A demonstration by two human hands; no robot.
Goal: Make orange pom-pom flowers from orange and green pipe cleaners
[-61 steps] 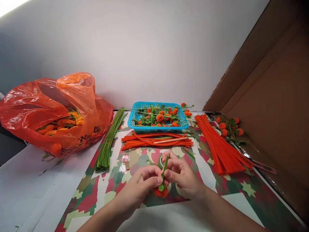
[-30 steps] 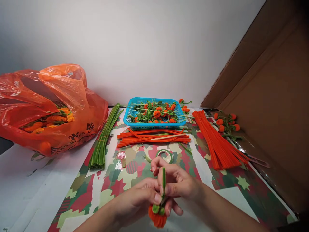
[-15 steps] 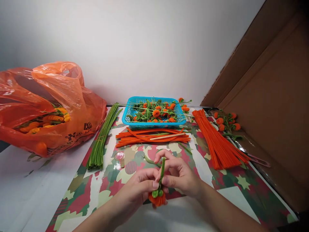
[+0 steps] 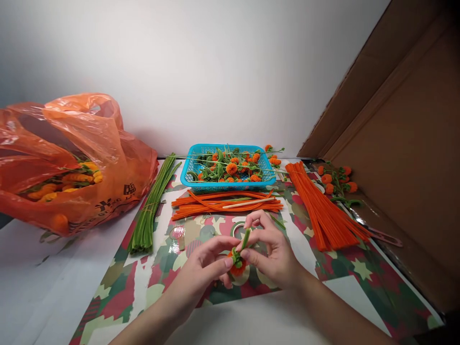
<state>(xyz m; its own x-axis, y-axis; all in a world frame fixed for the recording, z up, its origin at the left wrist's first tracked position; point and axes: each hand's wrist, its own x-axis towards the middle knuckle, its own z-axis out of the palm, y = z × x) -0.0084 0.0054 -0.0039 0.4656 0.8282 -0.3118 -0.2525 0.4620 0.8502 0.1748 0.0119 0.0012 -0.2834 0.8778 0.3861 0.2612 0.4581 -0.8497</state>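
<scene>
Between my hands is a small pumpkin (image 4: 237, 269) made of orange pipe cleaner, with green loops on top. My left hand (image 4: 212, 262) pinches it from the left, thumb near the green part. A green pipe-cleaner stem (image 4: 246, 238) sticks up from it, and my right hand (image 4: 270, 249) grips this near its base with thumb and fingers. Just behind my fingers lies a ring like a roll of tape (image 4: 237, 228), partly hidden by the right hand.
A blue basket (image 4: 228, 187) of pumpkins and green stems stands at the back. Orange pipe cleaners (image 4: 201, 207) lie before it; another orange bundle (image 4: 323, 211) is right, a green bundle (image 4: 153, 215) left. An orange plastic bag (image 4: 118, 158) stands far left, cardboard (image 4: 402, 143) at right.
Both hands have moved slightly forward, away from me, with the pumpkin. It has tilted so more of its green top shows, and the stem leans more to the right.
</scene>
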